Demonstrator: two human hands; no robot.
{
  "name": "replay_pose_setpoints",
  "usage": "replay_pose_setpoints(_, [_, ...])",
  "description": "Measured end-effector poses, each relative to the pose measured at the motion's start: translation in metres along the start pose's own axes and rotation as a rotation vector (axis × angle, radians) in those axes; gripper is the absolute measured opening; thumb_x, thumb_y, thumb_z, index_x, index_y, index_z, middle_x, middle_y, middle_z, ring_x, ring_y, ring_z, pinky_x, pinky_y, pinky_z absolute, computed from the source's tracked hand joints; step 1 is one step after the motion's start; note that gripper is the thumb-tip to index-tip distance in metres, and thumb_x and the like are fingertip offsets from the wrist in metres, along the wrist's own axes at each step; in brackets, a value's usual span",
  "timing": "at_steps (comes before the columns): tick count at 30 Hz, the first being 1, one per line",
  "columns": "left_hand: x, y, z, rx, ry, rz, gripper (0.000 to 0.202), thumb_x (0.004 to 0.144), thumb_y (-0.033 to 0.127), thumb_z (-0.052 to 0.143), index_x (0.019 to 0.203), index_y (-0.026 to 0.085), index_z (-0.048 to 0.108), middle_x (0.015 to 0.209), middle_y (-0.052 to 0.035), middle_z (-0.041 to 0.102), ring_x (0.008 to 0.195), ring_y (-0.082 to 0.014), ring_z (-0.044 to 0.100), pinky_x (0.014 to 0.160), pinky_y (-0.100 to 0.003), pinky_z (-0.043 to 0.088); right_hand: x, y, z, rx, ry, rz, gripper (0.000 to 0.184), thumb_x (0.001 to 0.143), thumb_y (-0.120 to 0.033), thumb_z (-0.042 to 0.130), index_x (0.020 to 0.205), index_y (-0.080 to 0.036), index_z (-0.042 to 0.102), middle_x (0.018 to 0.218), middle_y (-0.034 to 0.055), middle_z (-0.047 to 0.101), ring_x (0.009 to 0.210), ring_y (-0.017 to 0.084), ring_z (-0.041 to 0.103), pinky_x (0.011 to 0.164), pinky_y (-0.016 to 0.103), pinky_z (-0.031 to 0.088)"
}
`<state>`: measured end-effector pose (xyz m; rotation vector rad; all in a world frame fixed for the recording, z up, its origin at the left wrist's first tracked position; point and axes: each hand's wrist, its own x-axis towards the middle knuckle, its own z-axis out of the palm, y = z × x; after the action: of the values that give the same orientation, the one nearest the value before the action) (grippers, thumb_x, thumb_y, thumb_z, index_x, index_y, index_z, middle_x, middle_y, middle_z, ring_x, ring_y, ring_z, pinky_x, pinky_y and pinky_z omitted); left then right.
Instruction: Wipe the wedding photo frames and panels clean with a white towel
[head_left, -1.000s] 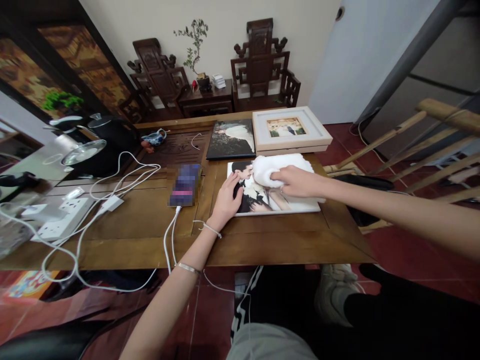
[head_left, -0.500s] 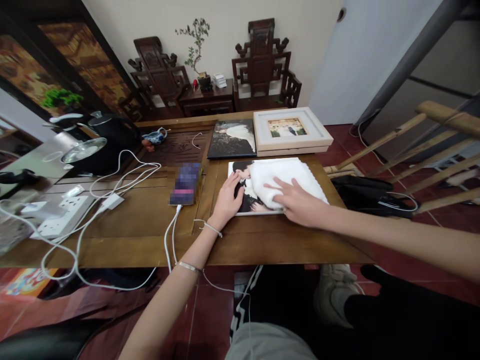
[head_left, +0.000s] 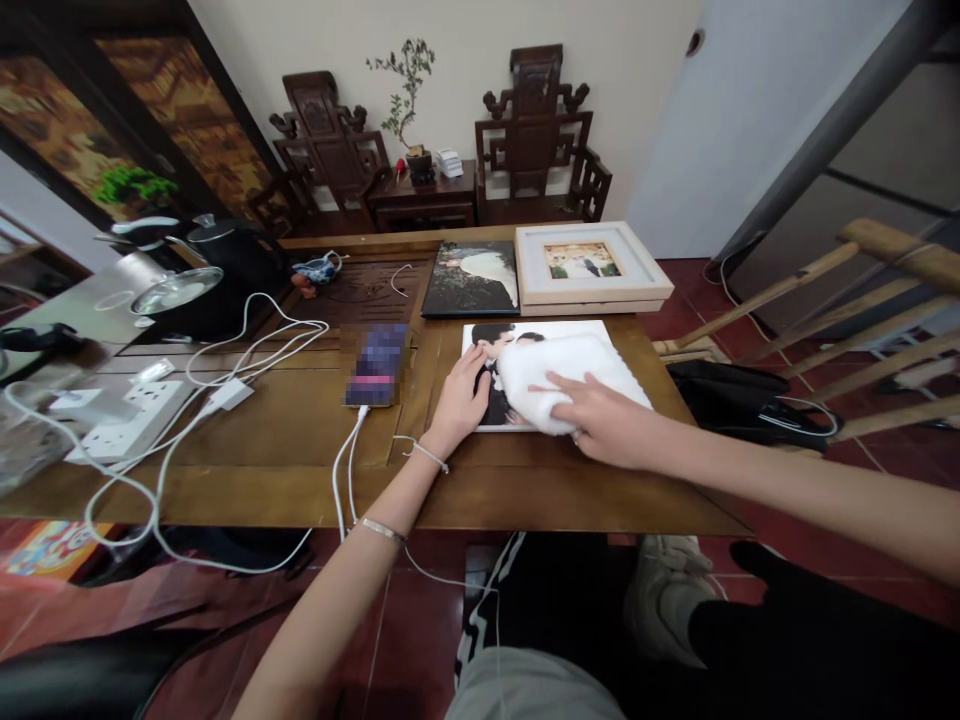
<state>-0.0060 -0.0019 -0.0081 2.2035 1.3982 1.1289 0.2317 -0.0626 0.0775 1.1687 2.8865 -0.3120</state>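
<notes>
A frameless photo print (head_left: 501,404) of a couple lies flat on the wooden table (head_left: 300,450) in front of me. My left hand (head_left: 457,403) rests flat on the print's left edge, fingers spread. A folded white cloth (head_left: 564,378) covers most of the print's right side, and my right hand (head_left: 600,420) presses down on its near part, fingers extended. A thin bracelet and a string sit on my left wrist.
Behind the print lie a dark photo panel (head_left: 471,279) and a white box frame (head_left: 586,268). A phone (head_left: 376,364) on a cable, a power strip (head_left: 124,420) with white cords and a kettle (head_left: 225,270) sit left. A black bag (head_left: 742,405) lies at right.
My right hand drew the cloth from the print's far edge toward me across the picture. My left hand stayed on the left edge. The camera shifted slightly.
</notes>
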Motion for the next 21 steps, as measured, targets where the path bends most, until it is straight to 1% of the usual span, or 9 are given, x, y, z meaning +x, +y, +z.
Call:
replay_pose_setpoints(3, [0.000, -0.002, 0.002, -0.026, 0.009, 0.003, 0.039, 0.095, 0.019, 0.046, 0.131, 0.013, 0.061, 0.146, -0.0142, 0.054, 0.141, -0.0260, 0.045, 0.120, -0.048, 0.032, 0.025, 0.027, -0.004, -0.056, 0.014, 0.103, 0.043, 0.076, -0.001, 0.044, 0.112, -0.013, 0.063, 0.146, 0.0267, 0.045, 0.141, 0.040, 0.035, 0.103, 0.064, 0.036])
replay_pose_setpoints(4, [0.000, -0.002, 0.002, -0.037, 0.012, 0.001, 0.039, 0.095, 0.020, 0.046, 0.131, 0.014, 0.061, 0.146, -0.0140, 0.054, 0.141, -0.0262, 0.046, 0.120, -0.048, 0.033, 0.033, 0.033, -0.006, -0.064, 0.016, 0.134, 0.042, 0.077, -0.003, 0.044, 0.114, -0.012, 0.062, 0.142, 0.0279, 0.047, 0.137, 0.040, 0.040, 0.101, 0.063, 0.037])
replay_pose_setpoints(6, [0.000, 0.000, 0.001, -0.068, 0.028, -0.007, 0.039, 0.098, 0.023, 0.043, 0.130, 0.013, 0.062, 0.145, -0.0143, 0.055, 0.139, -0.0262, 0.047, 0.120, -0.048, 0.033, 0.051, 0.038, -0.010, -0.071, 0.018, 0.189, 0.042, 0.079, -0.005, 0.042, 0.117, -0.012, 0.060, 0.133, 0.0270, 0.052, 0.130, 0.040, 0.046, 0.096, 0.062, 0.040])
replay_pose_setpoints(8, [0.001, 0.004, -0.001, -0.112, 0.073, -0.007, 0.041, 0.101, 0.030, 0.039, 0.131, 0.013, 0.061, 0.143, -0.0149, 0.057, 0.137, -0.0255, 0.050, 0.120, -0.047, 0.033, 0.068, 0.036, -0.013, -0.083, 0.014, 0.221, 0.044, 0.079, -0.006, 0.041, 0.118, -0.013, 0.059, 0.126, 0.0248, 0.056, 0.126, 0.040, 0.045, 0.092, 0.063, 0.042])
replay_pose_setpoints(10, [0.001, 0.009, -0.005, -0.163, 0.138, 0.014, 0.046, 0.103, 0.039, 0.035, 0.134, 0.014, 0.059, 0.142, -0.0154, 0.058, 0.136, -0.0248, 0.052, 0.119, -0.046, 0.034, 0.084, 0.029, -0.015, -0.098, 0.011, 0.216, 0.047, 0.078, -0.005, 0.041, 0.121, -0.013, 0.058, 0.124, 0.0235, 0.057, 0.128, 0.041, 0.041, 0.090, 0.064, 0.042])
replay_pose_setpoints(13, [0.000, 0.014, -0.010, -0.231, 0.206, 0.045, 0.053, 0.103, 0.048, 0.032, 0.138, 0.015, 0.055, 0.145, -0.0151, 0.055, 0.137, -0.0246, 0.050, 0.118, -0.045, 0.035, 0.099, 0.013, -0.014, -0.120, 0.006, 0.126, 0.052, 0.077, -0.002, 0.042, 0.125, -0.015, 0.058, 0.137, 0.0217, 0.053, 0.135, 0.040, 0.035, 0.094, 0.066, 0.041])
replay_pose_setpoints(15, [-0.001, 0.014, -0.011, -0.274, 0.210, 0.052, 0.056, 0.103, 0.053, 0.031, 0.142, 0.018, 0.051, 0.149, -0.0139, 0.051, 0.140, -0.0247, 0.046, 0.119, -0.045, 0.032, 0.100, 0.002, -0.011, -0.149, 0.006, 0.030, 0.052, 0.077, 0.000, 0.043, 0.124, -0.015, 0.060, 0.149, 0.0192, 0.046, 0.141, 0.040, 0.030, 0.098, 0.067, 0.039])
replay_pose_setpoints(17, [-0.001, 0.013, -0.012, -0.313, 0.211, 0.047, 0.059, 0.102, 0.056, 0.029, 0.146, 0.021, 0.047, 0.153, -0.0119, 0.046, 0.143, -0.0244, 0.041, 0.121, -0.044, 0.029, 0.092, -0.009, -0.006, -0.176, 0.003, -0.060, 0.048, 0.079, -0.002, 0.046, 0.123, -0.015, 0.062, 0.155, 0.0168, 0.039, 0.145, 0.041, 0.024, 0.101, 0.071, 0.035])
replay_pose_setpoints(21, [0.000, 0.010, -0.010, -0.334, 0.255, 0.009, 0.061, 0.102, 0.059, 0.024, 0.146, 0.023, 0.046, 0.155, -0.0088, 0.045, 0.145, -0.0230, 0.038, 0.123, -0.043, 0.024, 0.055, -0.027, 0.006, -0.191, -0.035, -0.161, 0.046, 0.077, 0.000, 0.048, 0.117, -0.015, 0.066, 0.159, 0.0139, 0.033, 0.148, 0.043, 0.018, 0.104, 0.076, 0.029])
